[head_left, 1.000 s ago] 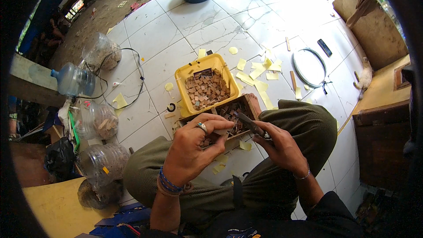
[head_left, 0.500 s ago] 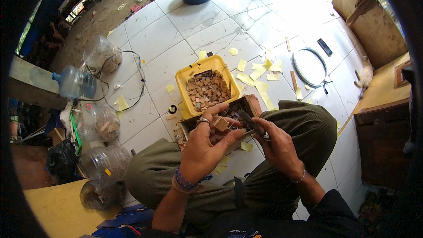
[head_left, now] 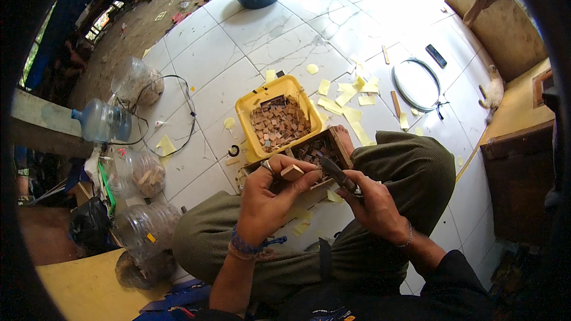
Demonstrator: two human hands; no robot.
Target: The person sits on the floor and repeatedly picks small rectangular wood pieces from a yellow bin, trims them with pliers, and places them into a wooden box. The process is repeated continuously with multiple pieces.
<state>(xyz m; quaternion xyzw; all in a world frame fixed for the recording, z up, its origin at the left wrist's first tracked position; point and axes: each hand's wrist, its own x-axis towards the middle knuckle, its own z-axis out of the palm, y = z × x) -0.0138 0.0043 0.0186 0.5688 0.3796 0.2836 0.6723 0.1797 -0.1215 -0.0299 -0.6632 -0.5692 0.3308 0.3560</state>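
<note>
Wooden and small, a block (head_left: 291, 172) appears in our view at the fingertips of the left hand (head_left: 266, 199), raised above a low box (head_left: 346, 151). We see it pinched between thumb and bent fingers, its flat face turned up; we judge that this grip leaves the upper side exposed to sight. Beside it, the right hand (head_left: 377, 205) is wrapped around a dark tool (head_left: 336, 172) whose head points toward the left fingertips, near the block but apart from it. We cannot tell from this angle what kind of tool it is.

Beneath the hands we find the box, divided by a wall and holding small pieces; its place in front of the crossed legs in green trousers (head_left: 410, 172) probably serves short reaches. Just beyond it stands a yellow tub (head_left: 245, 122) with a heap of brown wooden chips (head_left: 279, 120), its high walls likely there to contain them.

Farther out, we note yellow paper scraps (head_left: 351, 95) strewn on the tiles, seemingly in no order. A coil of wire (head_left: 416, 107) lies to the right, its rounds gathered, we suppose, against tangling; clear plastic jugs (head_left: 146, 226) line the left.
</note>
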